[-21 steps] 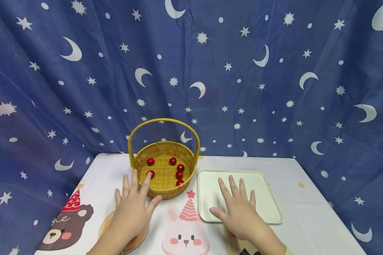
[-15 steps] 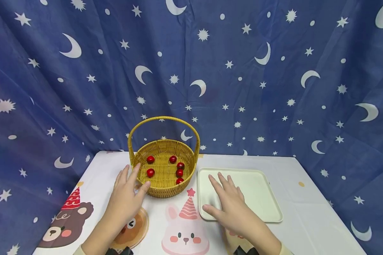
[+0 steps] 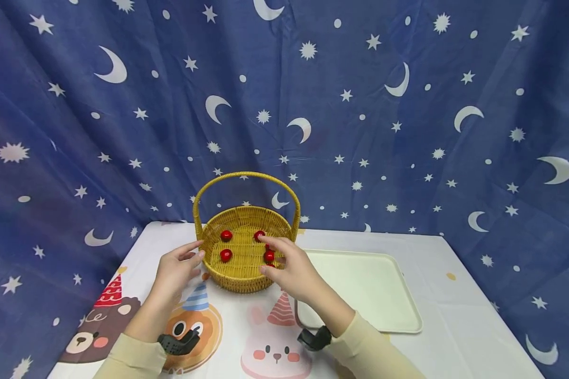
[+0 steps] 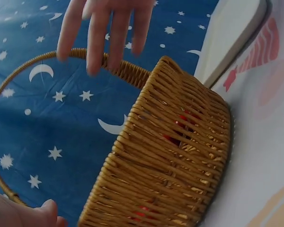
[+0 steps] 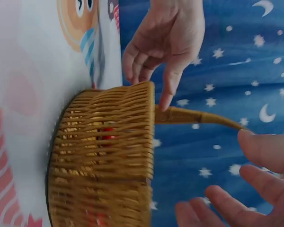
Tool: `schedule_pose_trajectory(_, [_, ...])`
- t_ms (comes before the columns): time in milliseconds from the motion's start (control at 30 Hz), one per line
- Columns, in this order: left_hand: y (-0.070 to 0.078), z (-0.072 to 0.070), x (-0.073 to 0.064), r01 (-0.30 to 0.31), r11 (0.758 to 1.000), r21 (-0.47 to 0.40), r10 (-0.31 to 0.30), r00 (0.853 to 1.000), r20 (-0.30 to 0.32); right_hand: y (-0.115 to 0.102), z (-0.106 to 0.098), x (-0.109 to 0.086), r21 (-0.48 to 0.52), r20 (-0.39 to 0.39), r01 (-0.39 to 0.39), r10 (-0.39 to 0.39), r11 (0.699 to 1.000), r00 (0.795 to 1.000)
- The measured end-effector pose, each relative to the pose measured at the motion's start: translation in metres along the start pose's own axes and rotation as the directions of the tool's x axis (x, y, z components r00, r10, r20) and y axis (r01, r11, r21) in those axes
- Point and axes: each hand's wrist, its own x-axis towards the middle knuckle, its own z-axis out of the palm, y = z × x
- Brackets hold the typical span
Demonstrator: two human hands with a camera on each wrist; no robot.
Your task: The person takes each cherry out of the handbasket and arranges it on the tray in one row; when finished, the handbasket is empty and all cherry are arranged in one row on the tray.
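Note:
A round wicker basket [image 3: 242, 286] with a tall arched handle [image 3: 246, 174] stands at the back of the table, and several dark red cherries [image 3: 226, 255] lie inside it. My left hand [image 3: 173, 271] is at the basket's left side, thumb and fingertips right at the rim near the handle's base. Over the basket's right front is my right hand [image 3: 294, 271], its fingers spread and loosely bent, hiding part of the cherries. In the left wrist view, the right hand's fingers [image 4: 117, 35] hang above the rim, apart from the weave. Neither hand holds anything.
A cream rectangular tray [image 3: 370, 289] lies right of the basket, partly under the right forearm. The white tablecloth [image 3: 436, 295] has printed animal faces. A blue curtain [image 3: 341, 131] with moons and stars hangs close behind the table.
Both hands have moved toward the basket. My left hand has turned inward at its left side; my right hand has gone left from over the tray to the basket's right front.

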Motion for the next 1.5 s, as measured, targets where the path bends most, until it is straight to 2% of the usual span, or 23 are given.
schedule_pose_trajectory(100, [-0.005, 0.004, 0.007, 0.011, 0.998, -0.057, -0.009, 0.999, 0.031, 0.002, 0.014, 0.027, 0.058, 0.028, -0.024, 0.022, 0.998, 0.999])
schedule_pose_trajectory(267, [-0.011, 0.010, 0.014, 0.014, 0.998, -0.064, -0.013, 1.000, 0.027, 0.006, 0.039, 0.064, 0.062, 0.101, -0.079, 0.072, 0.995, 0.992])
schedule_pose_trajectory(367, [-0.012, 0.012, 0.016, 0.012, 0.997, -0.073, -0.011, 1.000, 0.024, 0.012, 0.056, 0.081, 0.033, 0.152, -0.106, 0.100, 0.994, 0.983])
schedule_pose_trajectory(500, [-0.013, 0.012, 0.016, 0.023, 0.995, -0.101, -0.020, 0.999, 0.031, 0.020, 0.074, 0.097, -0.093, 0.184, -0.122, 0.138, 0.988, 0.973])
schedule_pose_trajectory(600, [-0.013, 0.012, 0.016, 0.028, 0.993, -0.115, -0.023, 0.999, 0.041, 0.025, 0.084, 0.105, -0.229, 0.205, -0.089, 0.137, 0.969, 0.969])
schedule_pose_trajectory(700, [-0.013, 0.011, 0.016, 0.024, 0.992, -0.121, -0.019, 0.999, 0.047, 0.028, 0.090, 0.111, -0.302, 0.267, -0.036, 0.121, 0.953, 0.956])
schedule_pose_trajectory(833, [-0.014, 0.010, 0.016, 0.025, 0.991, -0.129, -0.019, 0.999, 0.049, 0.031, 0.094, 0.114, -0.330, 0.356, 0.029, 0.096, 0.944, 0.929])
schedule_pose_trajectory(900, [-0.015, 0.010, 0.016, 0.023, 0.991, -0.132, -0.017, 0.999, 0.050, 0.030, 0.096, 0.115, -0.336, 0.372, 0.051, 0.083, 0.940, 0.924])
schedule_pose_trajectory(1200, [-0.016, 0.010, 0.017, 0.010, 0.991, -0.134, -0.004, 0.999, 0.046, 0.028, 0.095, 0.116, -0.380, 0.328, 0.012, 0.123, 0.925, 0.936])
schedule_pose_trajectory(1367, [-0.016, 0.010, 0.017, 0.016, 0.991, -0.131, -0.010, 0.999, 0.047, 0.024, 0.083, 0.116, -0.374, 0.242, 0.027, 0.069, 0.927, 0.968])
schedule_pose_trajectory(1500, [-0.016, 0.010, 0.016, 0.024, 0.991, -0.134, -0.018, 0.999, 0.045, 0.013, 0.064, 0.110, -0.317, 0.179, 0.035, 0.023, 0.948, 0.983])
